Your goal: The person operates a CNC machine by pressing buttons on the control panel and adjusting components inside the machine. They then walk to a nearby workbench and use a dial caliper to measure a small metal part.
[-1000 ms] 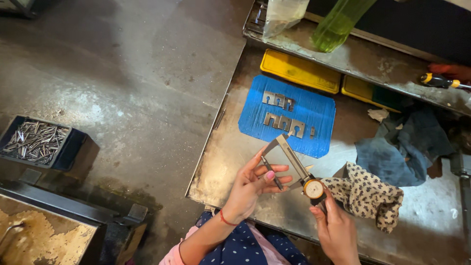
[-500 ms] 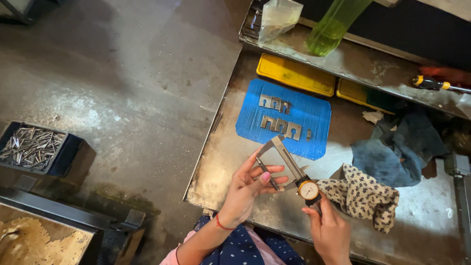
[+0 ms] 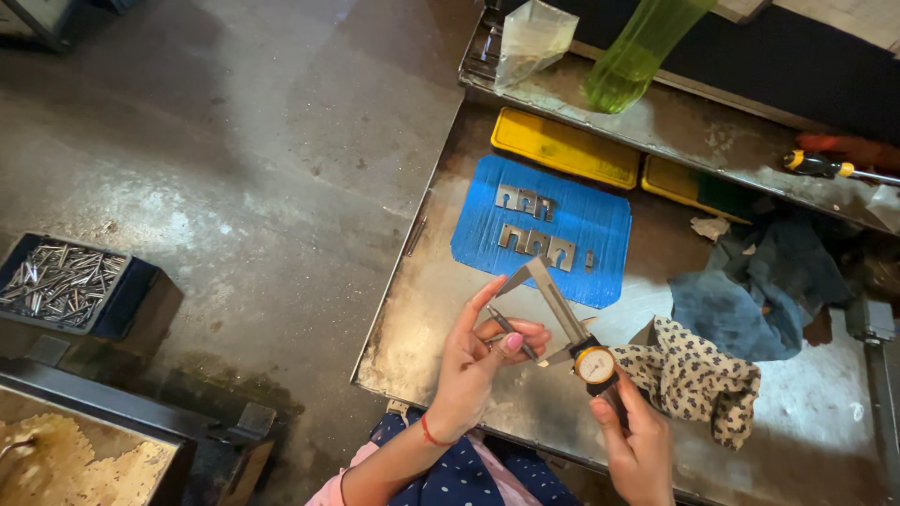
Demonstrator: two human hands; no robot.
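Note:
My right hand (image 3: 634, 442) grips a dial caliper (image 3: 572, 328) by its lower end, thumb near the round dial. My left hand (image 3: 480, 351) holds a thin metal pin between thumb and fingers, close to the caliper's jaws, over the steel workbench (image 3: 441, 309). Beyond the hands lies a blue ridged mat (image 3: 553, 225) with several small notched metal plates (image 3: 534, 242) in two rows.
Two yellow trays (image 3: 562, 148) sit behind the mat under a shelf holding a green bottle (image 3: 637, 52), a plastic bag and a screwdriver (image 3: 825, 166). Spotted cloth (image 3: 698, 375) and blue rags (image 3: 750, 290) lie right. A dark bin of metal pins (image 3: 61, 281) stands on the floor left.
Both hands and the caliper stay at about the same spot on the bench. The view has shifted slightly, and my left fingers have adjusted the pin at the jaws.

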